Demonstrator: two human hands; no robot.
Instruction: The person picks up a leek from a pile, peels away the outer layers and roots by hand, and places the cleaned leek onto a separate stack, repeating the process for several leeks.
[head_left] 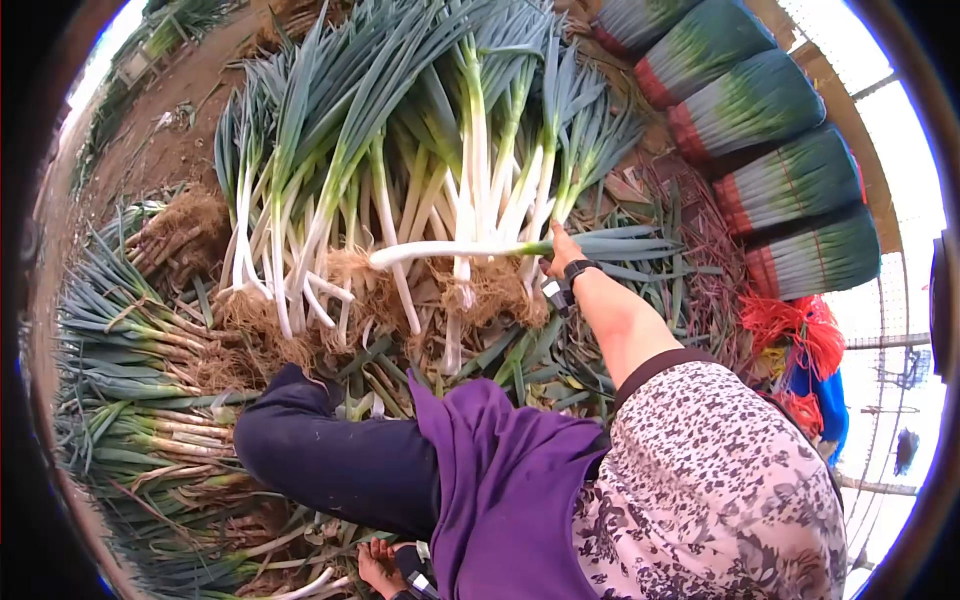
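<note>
My right hand (564,250), with a black band at the wrist, is closed round a single leek (450,250) where the white stem turns green. This leek lies sideways across the view, its white end to the left and its leaves to the right. Behind it is a large pile of leeks (480,140), with pale stems and brown roots towards me. At the bottom edge, beyond my leg, my left hand (380,568) is partly in view with its fingers curled; what they hold, if anything, is hidden. Close to it is a white leek stem (310,584).
More leeks with roots (190,440) lie along the left side. Tied leek bundles (800,185) stand in a row at the upper right. Below them are red netting strands (800,325) and a blue item (830,405). Loose leaves (520,365) cover the ground by my knee.
</note>
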